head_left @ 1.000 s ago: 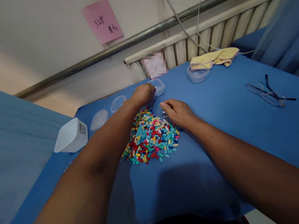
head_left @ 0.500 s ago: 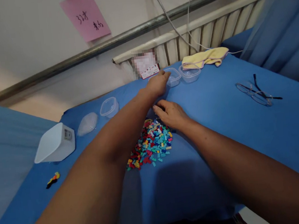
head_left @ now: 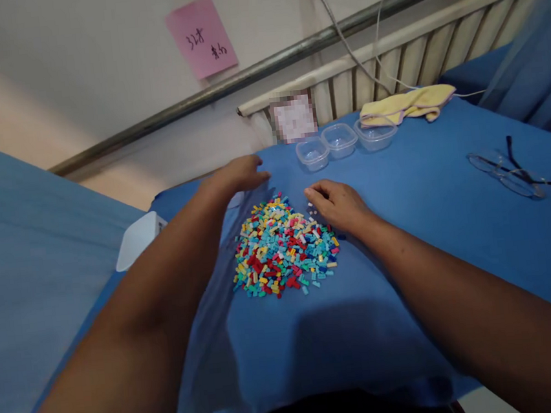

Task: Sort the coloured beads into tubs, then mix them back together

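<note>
My left hand is over the cloth beyond the far left side of the brick pile, with thumb and fingers apart and nothing visible between them. A heap of small colourful toy bricks lies on the blue cloth between my arms, mixed red, yellow, turquoise, white and green. Right at the heap's far right edge rests my right hand, fingers curled in towards the thumb. Its fingertips are partly hidden, so what they hold cannot be made out. A few pale bricks lie just below its thumb.
Three clear plastic tubs stand in a row at the back, by a folded yellow cloth. Eyeglasses lie on the right. A white container stands on the left, partly behind my left arm. A radiator runs along the wall.
My left hand has moved left from the clear tubs, uncovering them and more of the brick heap. My right hand stays at the heap's edge. The view has swung left.
</note>
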